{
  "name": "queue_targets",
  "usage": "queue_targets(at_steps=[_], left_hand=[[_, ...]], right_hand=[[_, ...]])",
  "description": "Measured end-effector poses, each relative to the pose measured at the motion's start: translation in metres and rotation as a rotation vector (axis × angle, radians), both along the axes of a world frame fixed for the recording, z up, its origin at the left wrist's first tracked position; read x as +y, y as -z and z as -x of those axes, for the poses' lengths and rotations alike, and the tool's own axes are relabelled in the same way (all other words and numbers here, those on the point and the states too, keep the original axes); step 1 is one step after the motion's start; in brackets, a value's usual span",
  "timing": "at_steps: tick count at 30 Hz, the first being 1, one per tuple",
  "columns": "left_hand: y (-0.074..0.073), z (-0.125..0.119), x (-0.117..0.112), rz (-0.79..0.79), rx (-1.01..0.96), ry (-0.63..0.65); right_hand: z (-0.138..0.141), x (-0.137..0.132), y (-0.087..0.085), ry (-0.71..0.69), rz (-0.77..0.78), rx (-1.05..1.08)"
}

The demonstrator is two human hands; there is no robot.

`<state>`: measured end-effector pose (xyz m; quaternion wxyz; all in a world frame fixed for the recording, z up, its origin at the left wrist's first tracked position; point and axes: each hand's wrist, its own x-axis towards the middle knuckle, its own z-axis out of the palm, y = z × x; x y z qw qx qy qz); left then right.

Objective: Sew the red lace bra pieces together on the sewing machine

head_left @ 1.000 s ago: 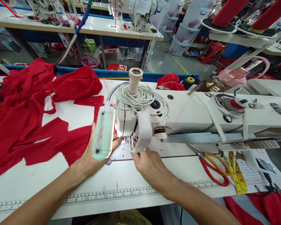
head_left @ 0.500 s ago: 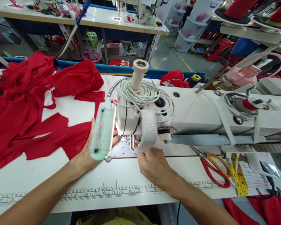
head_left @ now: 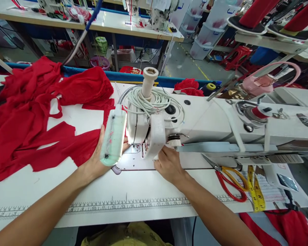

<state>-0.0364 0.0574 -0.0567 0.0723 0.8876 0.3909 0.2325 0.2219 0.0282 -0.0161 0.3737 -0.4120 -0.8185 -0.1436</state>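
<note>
A white sewing machine (head_left: 205, 119) stands in front of me. My left hand (head_left: 96, 162) lies flat beside the needle area with its fingers apart, at the edge of the red fabric (head_left: 84, 148). A pale green lamp (head_left: 114, 136) hides the middle of that hand; fingertips show to its right, close to the presser foot (head_left: 136, 147). My right hand (head_left: 169, 165) is closed, its fingers curled below the machine head just right of the white guard (head_left: 156, 136). Whatever its fingertips pinch is hidden.
Red-and-yellow-handled scissors (head_left: 231, 181) and a yellow tape measure (head_left: 256, 189) lie right. A printed ruler (head_left: 128, 204) runs along the table's front. Coiled pale cord (head_left: 154, 102) sits on the machine head. Red thread cones (head_left: 258, 13) stand at upper right.
My right hand has moved a little right and away from the needle area, its fingers more curled. My left hand stays nearly in place. The view has shifted slightly.
</note>
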Motion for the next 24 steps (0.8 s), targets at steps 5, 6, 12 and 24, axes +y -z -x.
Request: queue_targets(at_steps=[5,6,12,24], left_hand=[[-0.026,-0.005,-0.004,0.042,0.038,0.03],[-0.029,-0.007,-0.005,0.049,0.021,0.029],[-0.033,-0.015,-0.003,0.274,-0.302,-0.054],[-0.088,0.026,-0.008,0.863,-1.262,-0.45]], right_hand=[[-0.003,-0.001,0.0,-0.015,0.057,-0.048],[-0.004,-0.002,0.001,-0.018,0.057,-0.05],[-0.002,-0.005,0.012,-0.084,0.182,-0.053],[0.053,-0.034,-0.012,-0.349,0.658,0.362]])
